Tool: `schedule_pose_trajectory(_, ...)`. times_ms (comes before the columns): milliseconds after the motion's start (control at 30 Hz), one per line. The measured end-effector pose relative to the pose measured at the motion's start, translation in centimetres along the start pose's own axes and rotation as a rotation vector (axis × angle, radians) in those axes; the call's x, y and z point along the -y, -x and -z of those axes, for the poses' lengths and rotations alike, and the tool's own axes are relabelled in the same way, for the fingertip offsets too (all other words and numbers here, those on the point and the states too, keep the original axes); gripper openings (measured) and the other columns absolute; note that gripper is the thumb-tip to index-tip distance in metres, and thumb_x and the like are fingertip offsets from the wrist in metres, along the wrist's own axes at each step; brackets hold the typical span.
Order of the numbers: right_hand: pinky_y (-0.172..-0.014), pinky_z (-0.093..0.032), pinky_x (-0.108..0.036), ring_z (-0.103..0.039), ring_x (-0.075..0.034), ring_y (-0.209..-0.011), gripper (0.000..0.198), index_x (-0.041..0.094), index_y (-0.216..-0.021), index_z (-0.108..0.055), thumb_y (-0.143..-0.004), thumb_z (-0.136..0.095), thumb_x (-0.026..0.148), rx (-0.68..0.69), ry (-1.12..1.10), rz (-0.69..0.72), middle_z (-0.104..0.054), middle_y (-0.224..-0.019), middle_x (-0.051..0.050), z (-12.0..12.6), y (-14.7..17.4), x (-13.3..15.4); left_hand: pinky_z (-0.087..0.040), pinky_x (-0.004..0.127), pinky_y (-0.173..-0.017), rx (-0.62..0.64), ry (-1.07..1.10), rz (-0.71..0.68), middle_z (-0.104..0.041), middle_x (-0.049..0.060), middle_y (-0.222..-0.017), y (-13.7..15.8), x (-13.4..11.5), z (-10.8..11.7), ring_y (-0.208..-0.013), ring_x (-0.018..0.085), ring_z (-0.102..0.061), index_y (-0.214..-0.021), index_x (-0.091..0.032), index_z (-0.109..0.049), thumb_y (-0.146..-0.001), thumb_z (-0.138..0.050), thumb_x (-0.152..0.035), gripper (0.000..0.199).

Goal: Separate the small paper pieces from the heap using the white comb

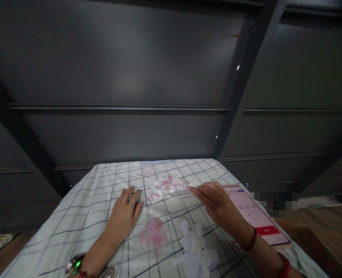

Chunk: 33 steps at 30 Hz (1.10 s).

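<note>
My left hand [125,210] lies flat on the checked cloth [101,227], fingers stretched out, holding nothing. My right hand [217,202] is pinched closed, its fingertips at the right end of a pile of white scraps with red and pink marks [171,184]. A clear, shiny edge, perhaps plastic, runs along the front of that pile; what the fingertips grip there is too small to make out. Between the hands, nearer me, sits a small heap of see-through pink pieces [153,234]. Beside it is a heap of white paper-like scraps [199,251].
A phone [259,216] with a running timer lies on the table's right side, partly behind my right hand and forearm. Dark grey metal panels [130,77] rise behind the table. A brown wooden surface [312,243] is low at the right.
</note>
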State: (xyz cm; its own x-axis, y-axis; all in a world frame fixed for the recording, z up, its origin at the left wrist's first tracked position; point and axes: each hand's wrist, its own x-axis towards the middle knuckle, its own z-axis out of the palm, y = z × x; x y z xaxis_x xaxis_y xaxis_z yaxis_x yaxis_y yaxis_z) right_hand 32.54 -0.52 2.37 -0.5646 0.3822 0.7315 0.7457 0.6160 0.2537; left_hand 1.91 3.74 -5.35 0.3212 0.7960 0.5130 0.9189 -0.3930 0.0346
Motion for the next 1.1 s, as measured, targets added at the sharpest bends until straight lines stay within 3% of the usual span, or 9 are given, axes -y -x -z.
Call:
schedule_pose_trajectory(200,-0.069,-0.040,-0.029,-0.051,-0.015,-0.076,0.037,0.017,-0.099,-0.055,-0.077,-0.034,-0.006,-0.012,-0.034,0.007,-0.061,-0.080,-0.003,0.9,-0.5,0.4,-0.040,0.050,-0.095,0.008,0.006,0.015,-0.048,0.015,-0.130,0.0,-0.1,0.1,-0.124,0.036,-0.037,-0.121,-0.013,-0.053,-0.091,-0.039,-0.032,0.038)
schedule_pose_trajectory(333,-0.069,-0.040,-0.029,-0.051,-0.016,-0.077,0.038,0.016,-0.101,-0.054,-0.077,-0.034,-0.005,-0.056,-0.020,0.004,-0.062,-0.082,-0.004,0.8,-0.5,0.4,-0.040,0.050,-0.096,-0.002,0.013,0.002,-0.048,0.013,-0.130,0.0,0.0,0.0,-0.125,0.035,-0.037,-0.121,-0.015,-0.052,-0.091,-0.039,-0.033,0.037)
schedule_pose_trajectory(600,-0.068,-0.039,-0.029,-0.052,-0.015,-0.073,0.038,0.017,-0.095,-0.055,-0.074,-0.035,-0.007,0.020,-0.022,0.000,-0.061,-0.078,-0.002,0.6,-0.9,0.7,-0.038,0.052,-0.096,-0.017,0.062,-0.014,-0.049,0.014,-0.129,-0.1,0.0,-0.1,-0.125,0.034,-0.037,-0.120,-0.015,-0.051,-0.090,-0.039,-0.033,0.037)
schedule_pose_trajectory(800,-0.070,-0.039,-0.030,-0.051,-0.016,-0.077,0.037,0.018,-0.099,-0.055,-0.077,-0.036,-0.005,-0.048,-0.041,-0.043,-0.061,-0.081,-0.003,1.2,-0.6,0.6,-0.039,0.052,-0.095,0.008,0.034,-0.020,-0.048,0.016,-0.129,-0.2,0.0,0.0,-0.123,0.035,-0.038,-0.120,-0.012,-0.052,-0.091,-0.038,-0.032,0.038)
schedule_pose_trajectory(1100,-0.070,-0.039,-0.029,-0.051,-0.015,-0.075,0.040,0.016,-0.096,-0.056,-0.071,-0.037,-0.008,0.058,-0.021,-0.058,-0.061,-0.079,-0.003,0.9,-0.9,0.9,-0.040,0.051,-0.094,-0.009,0.030,-0.004,-0.048,0.014,-0.130,0.0,0.0,-0.2,-0.125,0.034,-0.037,-0.120,-0.015,-0.052,-0.091,-0.038,-0.031,0.036)
